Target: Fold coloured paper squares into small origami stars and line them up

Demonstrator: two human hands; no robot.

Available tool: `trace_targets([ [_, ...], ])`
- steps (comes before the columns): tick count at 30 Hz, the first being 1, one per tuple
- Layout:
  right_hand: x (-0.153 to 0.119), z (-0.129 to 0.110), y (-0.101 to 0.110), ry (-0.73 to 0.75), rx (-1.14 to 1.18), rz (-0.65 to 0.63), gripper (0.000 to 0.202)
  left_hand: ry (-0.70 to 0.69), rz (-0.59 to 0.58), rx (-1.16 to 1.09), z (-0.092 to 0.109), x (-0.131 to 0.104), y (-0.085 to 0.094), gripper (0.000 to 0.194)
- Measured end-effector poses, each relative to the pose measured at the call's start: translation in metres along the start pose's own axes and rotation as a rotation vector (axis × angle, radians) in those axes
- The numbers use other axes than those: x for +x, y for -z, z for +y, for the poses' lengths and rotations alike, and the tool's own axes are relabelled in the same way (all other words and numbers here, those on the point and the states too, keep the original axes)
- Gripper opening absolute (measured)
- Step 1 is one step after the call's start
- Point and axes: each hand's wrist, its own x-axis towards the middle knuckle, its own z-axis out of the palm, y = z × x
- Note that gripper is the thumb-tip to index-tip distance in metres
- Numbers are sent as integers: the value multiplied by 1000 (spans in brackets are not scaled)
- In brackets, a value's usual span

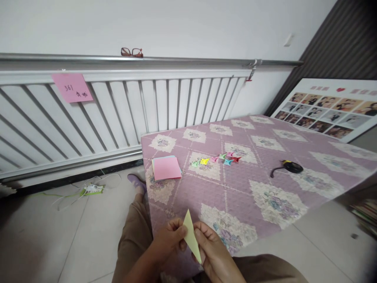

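Observation:
A pale yellow sheet of origami paper (pixel 191 237), folded into a narrow pointed shape, is held up over the near edge of the table. My left hand (pixel 172 239) pinches its left side between thumb and fingers. On the right side, my right hand (pixel 210 245) grips it the same way, thumb toward me. A stack of square paper (pixel 167 168), pink on top, lies at the table's left edge. Several small folded paper figures (pixel 214 159) in green, yellow, pink, blue and red sit in a loose row farther back.
A purple floral cloth covers the table (pixel 206 196). To the right lies a black corded object (pixel 291 166). A photo board (pixel 326 108) leans at the far right. Behind stands a white radiator (pixel 176 102) with a pink note (pixel 72 87); glasses (pixel 131 52) rest on the pipe. A power strip (pixel 92 190) is on the floor.

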Motion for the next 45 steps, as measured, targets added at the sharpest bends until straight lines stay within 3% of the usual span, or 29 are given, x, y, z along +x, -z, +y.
trace_targets([
  [9,-4,3,-5,-1,73,-60,33,68,-46,-75,14,-8,-1,44],
  [13,-2,2,-9,27,-1,44,32,40,-37,-43,14,-8,-1,47],
  [18,-3,-7,-8,235,-309,194,34,52,14,-5,12,-6,-4,50],
  [21,-7,-15,-6,297,-480,145,29,41,8,-32,10,-7,-6,49],
  [27,-11,-25,-2,272,-637,18,20,38,-2,-59,7,-9,-7,44],
  [33,-7,-22,-1,279,-630,102,16,42,28,-63,-2,-3,-1,46],
  [38,-6,-23,0,209,-618,69,21,46,37,-73,-4,-3,-2,49],
  [45,1,-17,7,263,-695,73,21,7,15,-48,-1,-3,-2,45],
])
